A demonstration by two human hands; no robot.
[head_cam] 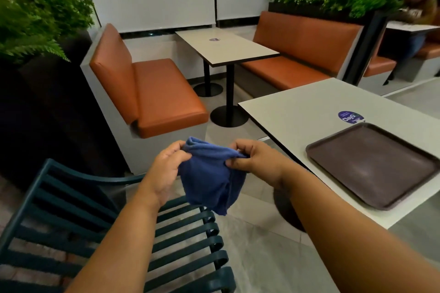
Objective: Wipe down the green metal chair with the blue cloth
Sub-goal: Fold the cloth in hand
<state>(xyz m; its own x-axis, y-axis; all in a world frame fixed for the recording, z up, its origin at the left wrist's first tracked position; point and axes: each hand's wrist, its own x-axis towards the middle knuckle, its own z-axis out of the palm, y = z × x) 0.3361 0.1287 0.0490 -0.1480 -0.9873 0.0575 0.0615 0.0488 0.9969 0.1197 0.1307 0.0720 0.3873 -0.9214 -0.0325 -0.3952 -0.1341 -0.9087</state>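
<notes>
Two hands on the blue cloth (209,178), both pinched shut. Your left hand (166,169) has thumb and fingertips closed on the cloth's upper left edge. Your right hand (257,159) has fingers curled in and thumb pressed against them, gripping the upper right edge. Cloth is stretched a little between the two grips at the top and bunched there; the rest hangs loose below in folds, lowest corner dangling free.

Cloth is in the air, not touching anything but your hands. It hangs above the front of the green metal chair (185,240), over the curled ends of the seat slats, apart from them. Chair sits lower left: slatted seat, slatted back, curved top rail running behind your left wrist. Your left forearm crosses over the seat.

On your right, the near white table (297,107) with a brown tray (371,164) lying flat on it and a round purple sticker (350,116) just beyond the tray's far edge. Your right forearm runs alongside the table's near edge.

Further out: an orange booth bench (162,97) ahead left, a second white table (226,47) beyond it, another orange bench (304,50) on that table's far side. Planters with green foliage (35,19) at left and along the top right. Grey tile floor (257,245) underneath.
</notes>
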